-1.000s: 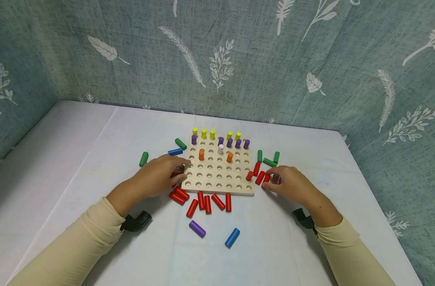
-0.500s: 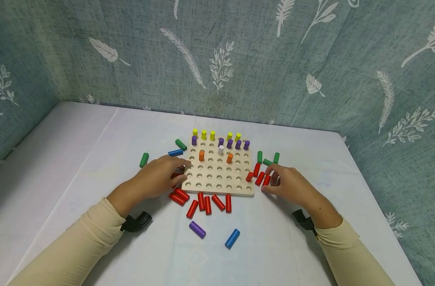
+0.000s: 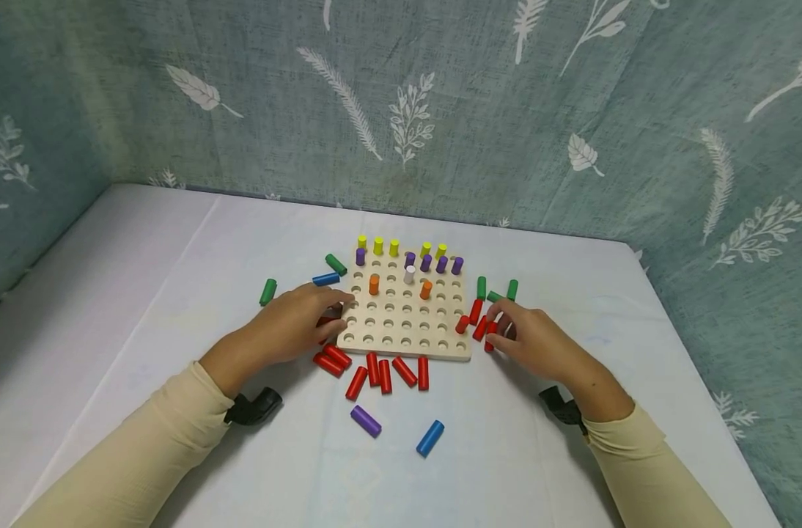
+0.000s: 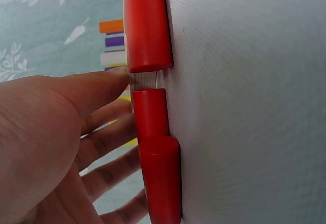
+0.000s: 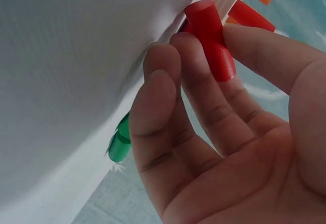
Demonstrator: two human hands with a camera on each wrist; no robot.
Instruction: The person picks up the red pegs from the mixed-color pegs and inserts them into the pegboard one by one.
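Observation:
A light wooden pegboard [image 3: 396, 331] lies ahead on the table. Yellow pegs [image 3: 378, 246] and purple pegs [image 3: 442, 265] stand at its far side, with orange pegs [image 3: 374, 285] and a white peg [image 3: 410, 275] nearer. One red peg [image 3: 463, 324] leans at the right edge. My right hand [image 3: 533, 334], just right of the board, pinches a red peg [image 5: 216, 46] between thumb and finger, tilted in the right wrist view. My left hand [image 3: 292, 323] rests at the board's left edge, fingers relaxed; red pegs [image 4: 160, 178] lie beside it.
Several loose red pegs [image 3: 385, 377] lie before the board, with a purple peg [image 3: 366, 421] and a blue peg [image 3: 430, 438] nearer me. Green pegs [image 3: 512, 289] lie beyond my right hand. Another green peg [image 3: 268, 292] and a blue peg [image 3: 326, 279] lie at left.
The red peg at my right hand has turned more upright between finger and thumb, which have closed on it. My left hand has stayed in place.

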